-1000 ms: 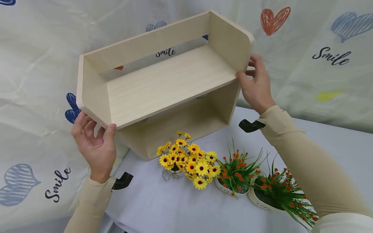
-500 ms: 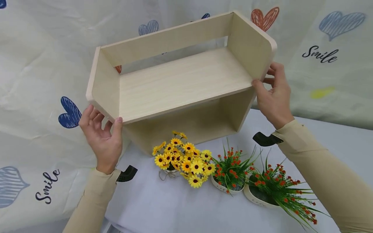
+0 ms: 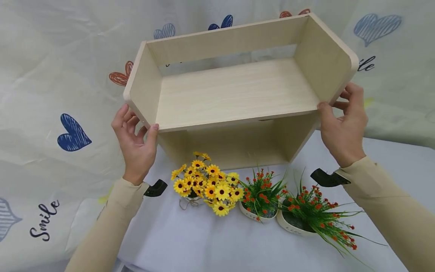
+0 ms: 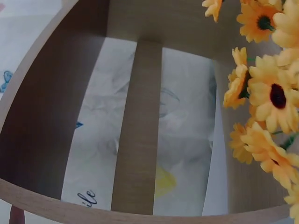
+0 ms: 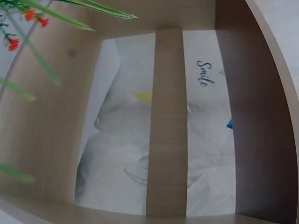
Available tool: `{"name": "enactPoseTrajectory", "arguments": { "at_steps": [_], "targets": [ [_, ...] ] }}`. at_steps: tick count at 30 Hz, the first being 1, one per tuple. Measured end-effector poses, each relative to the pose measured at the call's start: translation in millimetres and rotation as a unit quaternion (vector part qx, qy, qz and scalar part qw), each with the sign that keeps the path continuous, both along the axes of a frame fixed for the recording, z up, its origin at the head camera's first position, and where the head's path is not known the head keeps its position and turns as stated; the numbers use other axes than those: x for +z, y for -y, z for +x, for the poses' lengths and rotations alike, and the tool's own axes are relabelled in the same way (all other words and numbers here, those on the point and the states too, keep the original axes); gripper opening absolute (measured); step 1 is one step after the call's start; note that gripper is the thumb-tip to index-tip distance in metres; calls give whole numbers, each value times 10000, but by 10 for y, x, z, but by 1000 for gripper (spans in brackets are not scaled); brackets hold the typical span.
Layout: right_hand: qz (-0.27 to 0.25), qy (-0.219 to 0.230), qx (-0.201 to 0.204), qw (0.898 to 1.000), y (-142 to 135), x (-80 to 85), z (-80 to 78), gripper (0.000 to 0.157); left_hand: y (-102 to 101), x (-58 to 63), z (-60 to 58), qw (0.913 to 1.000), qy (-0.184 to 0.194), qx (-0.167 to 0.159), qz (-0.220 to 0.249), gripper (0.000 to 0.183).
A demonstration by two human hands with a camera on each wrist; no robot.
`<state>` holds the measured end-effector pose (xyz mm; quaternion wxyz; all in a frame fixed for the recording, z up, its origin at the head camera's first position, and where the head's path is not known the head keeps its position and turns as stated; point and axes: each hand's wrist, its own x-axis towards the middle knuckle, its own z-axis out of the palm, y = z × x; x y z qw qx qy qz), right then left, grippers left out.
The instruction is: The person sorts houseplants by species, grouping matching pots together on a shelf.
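Between two raised hands, toward the back of the tabletop [image 3: 210, 249], a pale wooden shelf [image 3: 238, 92] lies with its long axis crosswise — one end at the left hand [image 3: 136, 149], the other at the right hand [image 3: 344, 128], neither plainly nearer its middle. Each hand grasps its own end, thumb at the front edge of the middle board and fingers around the outside of the side panel. Whether the base rests on the tabletop or hangs just over it is hard to tell. Close before the lower tier stand yellow flowers [image 3: 207, 185], nearer the left hand, then two red-flowered plants [image 3: 262, 194] rightward. Both wrist views show a slat [image 4: 135, 135] across the shelf's open back.
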<state>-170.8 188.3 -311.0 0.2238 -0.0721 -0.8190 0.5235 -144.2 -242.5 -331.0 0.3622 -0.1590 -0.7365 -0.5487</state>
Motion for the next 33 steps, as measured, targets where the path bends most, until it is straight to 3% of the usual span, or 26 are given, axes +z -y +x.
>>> {"name": "enactPoseTrajectory", "arguments": {
  "at_steps": [9,17,21,27,33],
  "targets": [
    [-26,-557,-651,9963,-38,-49,191,48,-75,90,-294,9984,38,-552,-143,72],
    [-70,-926,-1275,9875,-113,4,331,44,-240,117,-523,9948,507,-787,-413,77],
    [72,-1021,-1478,9837,-207,-12,403,44,-337,133,-625,9930,534,-861,-613,78],
    [257,-1105,-1759,9778,-352,-86,521,44,-472,160,-731,9910,473,-933,-833,78],
    [241,-1137,-1876,9754,-416,-75,615,44,-551,190,-745,9901,512,-984,-859,78]
  ]
}}
